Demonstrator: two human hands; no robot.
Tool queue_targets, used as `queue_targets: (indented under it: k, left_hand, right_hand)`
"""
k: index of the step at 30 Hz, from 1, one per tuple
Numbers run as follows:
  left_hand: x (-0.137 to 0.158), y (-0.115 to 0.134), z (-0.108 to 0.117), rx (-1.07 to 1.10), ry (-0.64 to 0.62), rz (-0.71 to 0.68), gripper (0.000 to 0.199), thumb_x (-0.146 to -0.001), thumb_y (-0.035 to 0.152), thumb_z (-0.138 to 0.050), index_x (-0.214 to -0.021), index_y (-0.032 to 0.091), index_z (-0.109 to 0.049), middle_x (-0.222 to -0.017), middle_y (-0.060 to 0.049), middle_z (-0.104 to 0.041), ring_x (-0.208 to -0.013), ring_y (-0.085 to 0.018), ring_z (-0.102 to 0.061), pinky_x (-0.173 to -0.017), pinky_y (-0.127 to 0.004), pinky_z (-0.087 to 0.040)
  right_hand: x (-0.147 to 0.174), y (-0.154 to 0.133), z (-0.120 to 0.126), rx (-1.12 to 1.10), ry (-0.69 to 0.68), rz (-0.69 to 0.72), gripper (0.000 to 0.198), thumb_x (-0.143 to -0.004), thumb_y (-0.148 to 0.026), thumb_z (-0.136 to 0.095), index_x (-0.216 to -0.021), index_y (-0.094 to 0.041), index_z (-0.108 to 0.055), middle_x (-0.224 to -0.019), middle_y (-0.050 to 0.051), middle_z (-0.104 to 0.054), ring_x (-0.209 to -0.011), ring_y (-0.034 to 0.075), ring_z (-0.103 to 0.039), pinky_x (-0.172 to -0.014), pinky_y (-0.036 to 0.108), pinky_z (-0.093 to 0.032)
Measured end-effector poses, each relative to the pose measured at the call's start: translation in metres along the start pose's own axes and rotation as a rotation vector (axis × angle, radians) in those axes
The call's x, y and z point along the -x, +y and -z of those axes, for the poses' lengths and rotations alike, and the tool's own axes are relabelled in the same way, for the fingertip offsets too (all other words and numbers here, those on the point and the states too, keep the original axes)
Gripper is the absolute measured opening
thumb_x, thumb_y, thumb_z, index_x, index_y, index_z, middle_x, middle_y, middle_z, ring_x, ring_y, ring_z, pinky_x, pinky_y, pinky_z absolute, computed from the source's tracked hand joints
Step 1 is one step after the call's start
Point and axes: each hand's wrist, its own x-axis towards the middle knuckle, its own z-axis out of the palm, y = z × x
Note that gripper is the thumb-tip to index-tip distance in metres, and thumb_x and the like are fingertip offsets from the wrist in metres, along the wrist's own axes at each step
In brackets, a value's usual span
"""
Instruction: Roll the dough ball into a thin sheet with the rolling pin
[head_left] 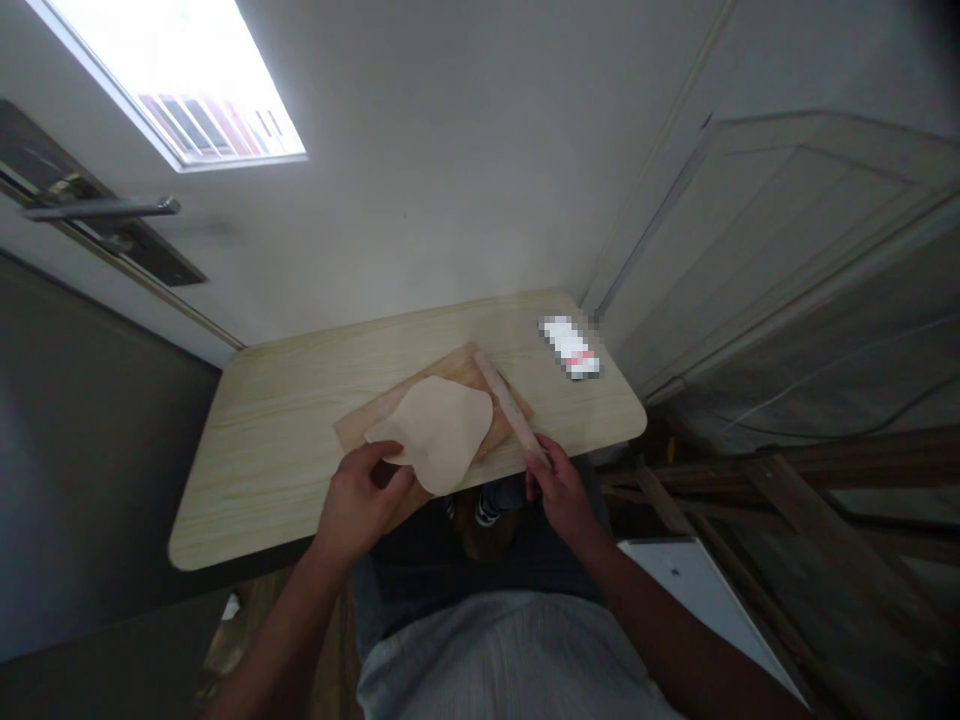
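A flat, pale sheet of dough (439,430) with a wavy outline lies on a wooden board (360,420), its near edge reaching past the board toward me. My left hand (365,497) pinches the dough's left edge between thumb and fingers. In my right hand (553,485) is a thin wooden rolling pin (506,405), gripped at its near end. The pin slants away across the board's right side, just to the right of the dough. Part of the board is hidden under the dough and my left hand.
The board rests on a light wood table (247,470) against a white door (450,200) with a metal handle (105,208). A blurred-out phone-like object (570,347) lies at the table's back right. Wooden slats (810,520) and a white panel (697,590) stand to the right below.
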Motion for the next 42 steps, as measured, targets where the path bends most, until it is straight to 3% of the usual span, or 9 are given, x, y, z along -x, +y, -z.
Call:
queue_targets:
  k: [4, 8, 18, 22, 27, 30, 33, 38, 42]
  left_hand:
    - [-0.009, 0.007, -0.003, -0.012, 0.094, -0.020, 0.040, -0.081, 0.050, -0.064, -0.108, 0.020, -0.069, -0.117, -0.012, -0.072, -0.103, -0.030, -0.069, -0.094, -0.044, -0.053]
    - [-0.022, 0.001, -0.014, 0.069, 0.203, -0.027, 0.032, -0.082, 0.031, -0.061, -0.112, 0.023, -0.068, -0.125, -0.008, -0.069, -0.115, -0.028, -0.064, -0.103, -0.043, -0.049]
    - [-0.050, 0.015, -0.004, 0.212, 0.300, -0.087, 0.028, -0.082, 0.029, -0.054, -0.103, 0.023, -0.071, -0.112, -0.004, -0.072, -0.103, -0.022, -0.066, -0.094, -0.034, -0.052]
    - [-0.077, -0.004, 0.002, 0.193, 0.141, 0.109, 0.042, -0.075, 0.028, -0.059, -0.115, 0.019, -0.070, -0.099, -0.005, -0.073, -0.079, -0.020, -0.066, -0.071, -0.030, -0.052]
    - [-0.111, -0.011, 0.009, 0.197, -0.011, 0.143, 0.053, -0.074, 0.041, -0.068, -0.122, 0.018, -0.065, -0.107, -0.010, -0.074, -0.086, -0.022, -0.069, -0.072, -0.029, -0.052]
    - [-0.132, 0.004, 0.012, 0.079, -0.144, 0.176, 0.045, -0.075, 0.049, -0.070, -0.107, 0.018, -0.070, -0.097, -0.011, -0.075, -0.081, -0.023, -0.070, -0.068, -0.030, -0.050]
    - [-0.153, 0.024, 0.010, -0.060, -0.241, 0.096, 0.039, -0.073, 0.051, -0.073, -0.095, 0.018, -0.072, -0.093, -0.011, -0.075, -0.083, -0.025, -0.069, -0.068, -0.031, -0.049]
    - [-0.174, 0.048, -0.006, 0.012, -0.353, -0.049, 0.058, -0.069, 0.036, -0.075, -0.122, 0.016, -0.066, -0.093, -0.009, -0.075, -0.079, -0.023, -0.069, -0.069, -0.031, -0.050]
    - [-0.178, 0.060, -0.019, 0.011, -0.422, -0.192, 0.036, -0.072, 0.028, -0.066, -0.104, 0.014, -0.075, -0.094, -0.009, -0.077, -0.084, -0.024, -0.069, -0.073, -0.032, -0.050]
  right_hand:
    - [0.001, -0.003, -0.001, 0.003, 0.006, 0.012, 0.059, -0.088, -0.056, -0.058, -0.131, -0.016, -0.053, -0.061, -0.007, -0.054, -0.052, 0.013, -0.051, -0.051, 0.025, -0.043]
    - [0.002, -0.005, -0.001, 0.003, 0.007, 0.015, 0.057, -0.088, -0.055, -0.058, -0.130, -0.016, -0.053, -0.061, -0.006, -0.053, -0.052, 0.013, -0.050, -0.051, 0.025, -0.042]
    - [0.001, -0.004, 0.000, 0.007, -0.007, 0.021, 0.058, -0.088, -0.056, -0.057, -0.131, -0.017, -0.052, -0.060, -0.007, -0.053, -0.051, 0.013, -0.049, -0.050, 0.025, -0.042]
    - [0.001, -0.003, 0.000, 0.013, -0.004, 0.019, 0.058, -0.088, -0.056, -0.057, -0.131, -0.017, -0.052, -0.062, -0.006, -0.054, -0.052, 0.013, -0.051, -0.051, 0.025, -0.043]
    - [0.001, -0.002, 0.001, 0.020, -0.009, 0.026, 0.058, -0.089, -0.056, -0.056, -0.131, -0.016, -0.052, -0.061, -0.006, -0.054, -0.052, 0.013, -0.050, -0.051, 0.025, -0.042]
    - [0.001, 0.000, 0.000, 0.038, -0.008, 0.029, 0.058, -0.090, -0.055, -0.056, -0.131, -0.016, -0.052, -0.060, -0.006, -0.054, -0.052, 0.013, -0.050, -0.052, 0.025, -0.042]
    - [0.000, 0.001, 0.000, 0.033, -0.007, 0.027, 0.059, -0.089, -0.055, -0.057, -0.132, -0.016, -0.052, -0.061, -0.006, -0.055, -0.053, 0.013, -0.051, -0.052, 0.025, -0.043]
    - [0.000, 0.004, 0.001, 0.001, 0.002, 0.010, 0.060, -0.088, -0.056, -0.059, -0.133, -0.016, -0.053, -0.063, -0.005, -0.055, -0.054, 0.014, -0.051, -0.053, 0.026, -0.043]
    - [0.001, 0.003, 0.007, 0.007, -0.002, 0.018, 0.057, -0.090, -0.055, -0.057, -0.132, -0.017, -0.053, -0.063, -0.006, -0.055, -0.055, 0.013, -0.051, -0.054, 0.025, -0.043]
